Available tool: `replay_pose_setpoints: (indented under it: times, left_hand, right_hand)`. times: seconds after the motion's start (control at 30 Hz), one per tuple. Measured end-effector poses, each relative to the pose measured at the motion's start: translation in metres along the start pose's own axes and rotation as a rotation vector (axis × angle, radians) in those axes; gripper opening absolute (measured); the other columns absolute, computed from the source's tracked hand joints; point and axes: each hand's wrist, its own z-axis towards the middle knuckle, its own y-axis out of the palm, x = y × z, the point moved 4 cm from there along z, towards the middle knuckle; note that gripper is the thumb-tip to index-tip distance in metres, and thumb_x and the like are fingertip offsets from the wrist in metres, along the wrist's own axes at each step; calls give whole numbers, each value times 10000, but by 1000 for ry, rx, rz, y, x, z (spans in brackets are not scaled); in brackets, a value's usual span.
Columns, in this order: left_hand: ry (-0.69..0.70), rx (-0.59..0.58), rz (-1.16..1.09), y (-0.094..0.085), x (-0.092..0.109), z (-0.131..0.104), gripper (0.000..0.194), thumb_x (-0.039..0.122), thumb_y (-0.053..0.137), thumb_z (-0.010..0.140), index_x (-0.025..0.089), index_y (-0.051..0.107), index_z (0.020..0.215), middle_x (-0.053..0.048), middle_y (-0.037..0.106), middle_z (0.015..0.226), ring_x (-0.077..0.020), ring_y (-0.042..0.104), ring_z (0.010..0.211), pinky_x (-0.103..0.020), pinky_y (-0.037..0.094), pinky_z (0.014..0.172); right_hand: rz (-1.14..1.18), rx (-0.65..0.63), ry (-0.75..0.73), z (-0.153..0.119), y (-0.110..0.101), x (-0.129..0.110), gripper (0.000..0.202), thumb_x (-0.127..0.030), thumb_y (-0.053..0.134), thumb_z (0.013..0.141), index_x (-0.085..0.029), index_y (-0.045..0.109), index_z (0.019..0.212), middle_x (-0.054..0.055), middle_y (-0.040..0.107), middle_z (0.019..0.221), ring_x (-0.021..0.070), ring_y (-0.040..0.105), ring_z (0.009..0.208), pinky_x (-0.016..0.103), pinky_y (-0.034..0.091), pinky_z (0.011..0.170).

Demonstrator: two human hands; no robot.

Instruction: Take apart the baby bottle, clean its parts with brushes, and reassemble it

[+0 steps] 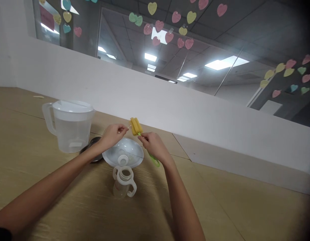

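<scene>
My right hand (152, 144) grips the green handle of a yellow sponge brush (136, 126), whose head points up and away above the bowl's far edge. Just left of the sponge, my left hand (116, 132) is pinched on a small clear thing that I cannot make out. Beneath both hands sits a shallow whitish bowl (134, 157), with a white ring-shaped cap (123, 160) at its near side. A clear bottle (121, 187) with two white handles stands upright and uncapped in front of the bowl.
A lidded translucent pitcher (74, 130) stands at the left on the wooden table (69, 214). A dark round dish (96, 157) lies between pitcher and bowl, partly behind my left forearm. A white wall (144, 97) rises behind the table, with glass above it.
</scene>
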Motion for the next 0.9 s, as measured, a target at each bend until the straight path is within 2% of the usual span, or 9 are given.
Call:
replay_pose_setpoints:
  times: [0.1,0.2,0.3,0.47,0.57,0.67,0.77,0.9]
  left_hand:
    - [57,122,100,-6,8,-3,334,398,466,822,171,707,872,-65,721,858,-202,642,786,-291,439,729]
    - [175,178,235,-9,14,-5,284,354,481,832,189,712,840,-48,724,829,-209,637,800,-338,407,829]
    - [241,213,306,-11,17,-7,231,319,513,815,206,712,786,-19,721,765,-193,630,760,-374,348,918]
    - [262,213,295,-13,24,-8,188,294,550,774,216,708,710,-4,724,763,-172,621,725,-366,331,935]
    - [203,147,210,-14,23,-7,198,328,556,774,213,715,747,-9,718,742,-180,631,736,-334,378,867]
    - [98,52,60,-14,19,-5,276,397,537,787,189,717,791,-27,714,749,-181,634,709,-272,420,681]
    - [19,-18,-11,-13,13,-3,355,426,473,811,162,700,741,-22,679,665,-162,596,620,-246,376,559]
    - [-2,-101,-71,-9,8,-1,396,421,412,825,144,661,692,-3,614,583,-135,530,542,-232,331,505]
  right_hand:
    - [23,0,4,0,1,1,315,-261,462,885,-151,586,617,-23,473,544,89,365,496,209,240,495]
    - [38,3,5,1,2,2,317,-264,477,876,-148,576,598,-27,452,528,88,353,497,210,234,497]
    - [38,-24,0,0,3,2,323,-255,477,871,-145,563,579,-34,417,508,84,336,487,212,218,491]
    - [11,-50,-4,0,4,0,303,-241,493,853,-148,564,573,-41,385,503,81,312,485,214,203,484]
    - [-23,-38,1,0,4,0,289,-249,500,848,-150,586,591,-35,420,509,88,324,490,220,205,491]
    - [-46,-24,-8,0,4,-1,260,-253,504,843,-153,613,630,-29,458,521,94,343,500,224,211,502]
    - [-57,-7,-20,0,3,-2,237,-258,518,836,-155,611,644,-34,452,522,92,336,497,223,207,500]
    - [-31,14,-40,0,3,-1,247,-257,527,829,-156,566,607,-45,404,507,87,309,489,226,190,490]
